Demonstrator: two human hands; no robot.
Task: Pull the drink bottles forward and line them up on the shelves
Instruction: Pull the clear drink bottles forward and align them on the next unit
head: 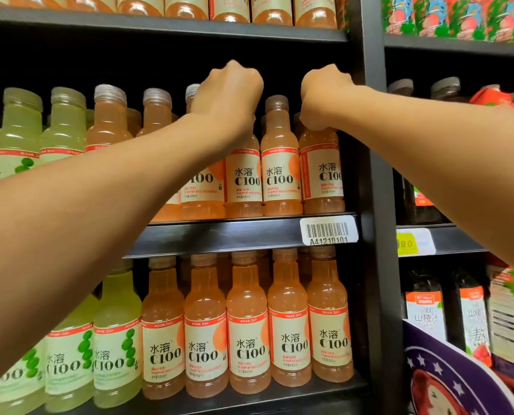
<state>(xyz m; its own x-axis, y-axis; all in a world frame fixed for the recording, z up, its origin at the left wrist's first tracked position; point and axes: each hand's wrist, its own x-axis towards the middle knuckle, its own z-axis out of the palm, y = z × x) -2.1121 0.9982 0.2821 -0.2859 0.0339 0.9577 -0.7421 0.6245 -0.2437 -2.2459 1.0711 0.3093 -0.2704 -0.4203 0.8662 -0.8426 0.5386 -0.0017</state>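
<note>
Fists curled, left hand [229, 91] and right hand [324, 94] each gripping smooth plastic orange bottles [321, 172]

Middle shelf, orange bottles [281, 163]: upright, pale orange drink, cream "C100" labels facing out, standing in a row at the shelf's front edge.
Middle shelf, green bottles [19, 133]: upright, at left of the orange ones.
Lower shelf, orange bottles [288, 330]: upright, lined up side by side.
Lower shelf, green bottles [115, 339]: upright, at left.
</note>
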